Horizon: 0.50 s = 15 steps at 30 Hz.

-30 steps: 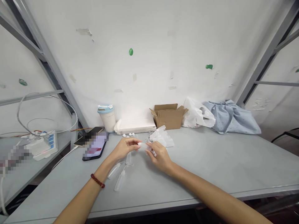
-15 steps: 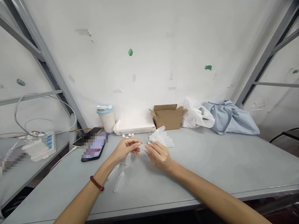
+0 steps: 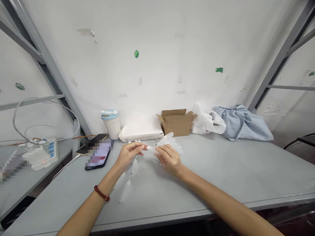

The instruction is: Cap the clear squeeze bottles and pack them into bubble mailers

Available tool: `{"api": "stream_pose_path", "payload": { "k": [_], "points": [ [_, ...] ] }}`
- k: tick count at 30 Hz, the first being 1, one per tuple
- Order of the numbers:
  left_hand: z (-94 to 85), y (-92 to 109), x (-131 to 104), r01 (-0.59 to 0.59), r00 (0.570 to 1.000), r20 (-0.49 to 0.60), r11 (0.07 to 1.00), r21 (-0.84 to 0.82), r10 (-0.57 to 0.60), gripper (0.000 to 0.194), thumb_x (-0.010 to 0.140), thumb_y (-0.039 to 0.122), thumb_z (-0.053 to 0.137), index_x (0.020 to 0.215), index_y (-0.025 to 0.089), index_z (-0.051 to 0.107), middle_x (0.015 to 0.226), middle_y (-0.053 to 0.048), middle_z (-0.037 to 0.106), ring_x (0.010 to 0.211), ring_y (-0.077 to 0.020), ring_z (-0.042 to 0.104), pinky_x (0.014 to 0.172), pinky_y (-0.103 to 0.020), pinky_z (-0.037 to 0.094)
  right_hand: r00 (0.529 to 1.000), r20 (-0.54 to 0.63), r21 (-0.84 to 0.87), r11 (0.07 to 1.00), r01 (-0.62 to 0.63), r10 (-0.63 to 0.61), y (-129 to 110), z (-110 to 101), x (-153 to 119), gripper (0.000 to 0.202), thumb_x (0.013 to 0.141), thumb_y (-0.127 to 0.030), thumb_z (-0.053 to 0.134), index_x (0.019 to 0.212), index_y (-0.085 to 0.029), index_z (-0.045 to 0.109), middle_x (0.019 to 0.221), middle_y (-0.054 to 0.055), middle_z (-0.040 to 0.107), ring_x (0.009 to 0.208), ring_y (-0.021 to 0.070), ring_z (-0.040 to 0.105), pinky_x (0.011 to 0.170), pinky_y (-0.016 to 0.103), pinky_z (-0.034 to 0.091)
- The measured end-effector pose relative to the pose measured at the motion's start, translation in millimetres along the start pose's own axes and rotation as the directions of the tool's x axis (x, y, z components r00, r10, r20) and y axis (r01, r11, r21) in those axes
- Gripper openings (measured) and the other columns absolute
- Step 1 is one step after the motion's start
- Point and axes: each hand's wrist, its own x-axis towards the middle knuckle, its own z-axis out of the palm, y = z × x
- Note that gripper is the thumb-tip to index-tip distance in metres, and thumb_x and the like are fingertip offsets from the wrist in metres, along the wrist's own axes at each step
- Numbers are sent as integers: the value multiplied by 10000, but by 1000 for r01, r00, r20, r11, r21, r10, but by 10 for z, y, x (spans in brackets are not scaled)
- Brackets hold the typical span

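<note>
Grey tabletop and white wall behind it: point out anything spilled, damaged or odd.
The white wall looks marred: torn, pale scraps and small green patches dot it. No spill shows on the grey tabletop; the small translucent plastic bottles lie at slightly different angles, but none looks visibly damaged.

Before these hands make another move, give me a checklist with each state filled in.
1. Left hand has a grip on the small whitish piece: ok.
2. Right hand grips its other end: ok.
3. How the piece's parts fit together: cannot tell, fingers cover much of it.
4. Pale loop well away from the right hand: not ok, it lies close beside it.
5. Three translucent bottles lying on the table: ok.
6. Cup upright: ok.
</note>
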Motion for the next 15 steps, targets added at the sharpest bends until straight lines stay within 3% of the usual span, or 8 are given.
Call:
{"api": "stream_pose_path", "payload": {
  "k": [2, 5, 8, 15],
  "points": [
    [-4, 13, 1, 40, 999, 4, 999, -8, -40, 228, 736, 352, 643, 824, 142, 649, 833, -69, 661, 797, -178, 606, 638, -264, 498, 1000, -9, 9, 1000, 3, -3, -12, 1, 4, 280, 818, -91, 531, 1091, -150, 512, 812, 88, 643, 755, 175, 564, 632, 303, 480],
    [3, 12, 1, 110, 984, 139, 994, 15, -111, 256, 755, 386, 611, 825, 141, 625, 756, -44, 629, 698, -152, 588, 600, -261, 486, 1000, 3, 15, 1000, 8, -8, -34, 3, 9, 243, 819, -94, 532, 1057, -143, 515, 810, 93, 641, 748, 178, 565, 636, 308, 481],
    [12, 4, -5, 100, 960, 254, 991, 87, -119, 284, 780, 402, 573, 729, 126, 622, 703, -32, 604, 617, -124, 555, 585, -252, 467, 998, 56, 10, 1000, 17, -17, -34, 6, 0, 177, 836, -133, 529, 1012, -138, 513, 798, 96, 640, 728, 178, 561, 622, 302, 476],
    [24, -25, -8, 91, 957, 262, 986, 141, -125, 237, 765, 355, 602, 806, 127, 650, 655, -15, 584, 631, -123, 534, 585, -231, 438, 971, 219, 77, 990, -120, 101, 8, 17, -63, 113, 876, -258, 489, 930, -160, 503, 756, 76, 620, 688, 170, 547, 571, 272, 463]
  ]
}}
